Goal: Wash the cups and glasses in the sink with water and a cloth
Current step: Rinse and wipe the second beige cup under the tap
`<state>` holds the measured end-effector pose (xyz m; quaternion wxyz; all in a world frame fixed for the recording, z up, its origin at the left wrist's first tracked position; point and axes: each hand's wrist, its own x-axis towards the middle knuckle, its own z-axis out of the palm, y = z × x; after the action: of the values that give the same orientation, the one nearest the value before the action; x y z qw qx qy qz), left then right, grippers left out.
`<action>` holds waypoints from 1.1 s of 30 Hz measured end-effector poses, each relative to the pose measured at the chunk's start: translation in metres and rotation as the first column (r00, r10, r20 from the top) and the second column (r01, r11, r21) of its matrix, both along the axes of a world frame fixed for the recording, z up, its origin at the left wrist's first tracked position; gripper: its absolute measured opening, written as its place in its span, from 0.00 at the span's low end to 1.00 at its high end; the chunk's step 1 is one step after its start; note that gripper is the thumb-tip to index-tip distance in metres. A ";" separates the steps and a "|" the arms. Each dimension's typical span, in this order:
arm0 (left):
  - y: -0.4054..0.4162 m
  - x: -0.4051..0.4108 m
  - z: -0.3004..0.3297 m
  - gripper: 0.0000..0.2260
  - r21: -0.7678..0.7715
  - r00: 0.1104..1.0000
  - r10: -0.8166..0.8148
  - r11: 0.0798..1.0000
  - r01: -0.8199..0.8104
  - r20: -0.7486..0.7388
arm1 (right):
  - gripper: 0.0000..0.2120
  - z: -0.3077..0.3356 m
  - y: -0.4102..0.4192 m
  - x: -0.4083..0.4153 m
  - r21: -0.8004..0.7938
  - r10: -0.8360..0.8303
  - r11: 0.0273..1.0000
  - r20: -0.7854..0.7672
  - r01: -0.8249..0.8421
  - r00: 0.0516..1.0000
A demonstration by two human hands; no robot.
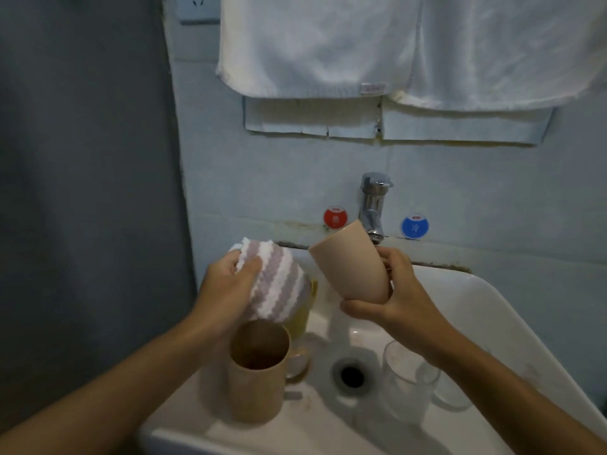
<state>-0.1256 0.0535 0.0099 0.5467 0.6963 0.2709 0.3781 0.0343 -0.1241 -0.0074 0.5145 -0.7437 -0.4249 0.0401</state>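
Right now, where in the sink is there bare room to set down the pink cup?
Bare basin lies to the right, behind the glasses, and a narrow strip runs between the tap and the drain. The left side is crowded: the tan mug and a yellow cup stand there.

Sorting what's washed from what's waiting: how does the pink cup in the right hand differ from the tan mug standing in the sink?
The pink cup is held tilted in the air by the right hand, below the tap; the tan mug stands upright in the sink. The pink cup tapers and shows no handle; the tan mug is straight-sided with a handle. Both are opaque and plain.
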 end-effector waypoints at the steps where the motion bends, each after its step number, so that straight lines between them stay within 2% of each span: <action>1: 0.006 -0.008 0.003 0.09 0.024 1.000 0.010 1.000 -0.010 0.001 | 0.42 0.000 0.000 0.000 0.001 -0.002 1.000 0.003 0.002 1.000; 4: 0.029 -0.029 0.007 0.09 0.094 0.997 0.030 0.995 -0.023 -0.070 | 0.42 0.000 0.002 -0.002 0.007 -0.009 1.000 0.012 0.009 1.000; 9: 0.052 -0.043 -0.014 0.12 0.124 0.965 0.066 0.992 -0.035 -0.255 | 0.41 0.000 0.003 -0.005 -0.001 -0.016 1.000 0.026 0.016 1.000; 11: 0.062 -0.044 -0.022 0.12 0.240 0.949 0.156 0.967 -0.090 -0.273 | 0.40 0.001 0.003 -0.006 0.004 -0.025 1.000 0.025 0.025 0.999; 13: 0.074 -0.045 -0.027 0.10 0.420 0.909 0.280 0.898 -0.133 -0.309 | 0.40 0.001 0.003 -0.007 0.005 -0.031 0.999 0.017 0.031 0.999; 16: 0.084 -0.049 -0.033 0.09 0.578 0.792 0.403 0.812 -0.078 -0.459 | 0.40 0.000 0.004 -0.006 -0.005 -0.038 0.999 0.013 0.038 0.999; 18: 0.087 -0.051 -0.036 0.13 0.571 0.725 0.438 0.818 -0.075 -0.532 | 0.39 -0.001 0.004 -0.007 -0.016 -0.042 0.999 0.019 0.042 0.999; 22: 0.102 -0.052 -0.045 0.24 0.380 0.743 0.317 0.921 -0.092 -0.589 | 0.39 -0.002 0.006 -0.010 -0.044 -0.030 0.999 0.021 0.031 0.999; 24: 0.107 -0.053 -0.051 0.24 0.346 0.760 0.293 0.933 -0.095 -0.580 | 0.39 -0.002 0.007 -0.011 -0.058 -0.021 0.998 0.013 0.022 1.000; 26: 0.104 -0.055 -0.052 0.18 0.366 0.784 0.341 0.917 -0.158 -0.518 | 0.40 -0.003 0.007 -0.013 -0.062 -0.013 0.998 -0.003 0.013 1.000; 29: 0.094 -0.056 -0.050 0.10 0.482 0.816 0.422 0.851 -0.206 -0.396 | 0.39 -0.002 0.007 -0.015 -0.070 0.000 0.998 -0.028 -0.002 1.000; 33: 0.072 -0.055 -0.041 0.08 0.630 0.855 0.440 0.754 -0.186 -0.275 | 0.38 -0.001 0.006 -0.016 -0.080 0.022 0.996 -0.041 -0.025 0.999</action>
<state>-0.1807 0.1250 -0.0315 0.1650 0.8352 0.3649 0.3769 0.0187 -0.1180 -0.0085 0.4918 -0.7579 -0.4215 0.0781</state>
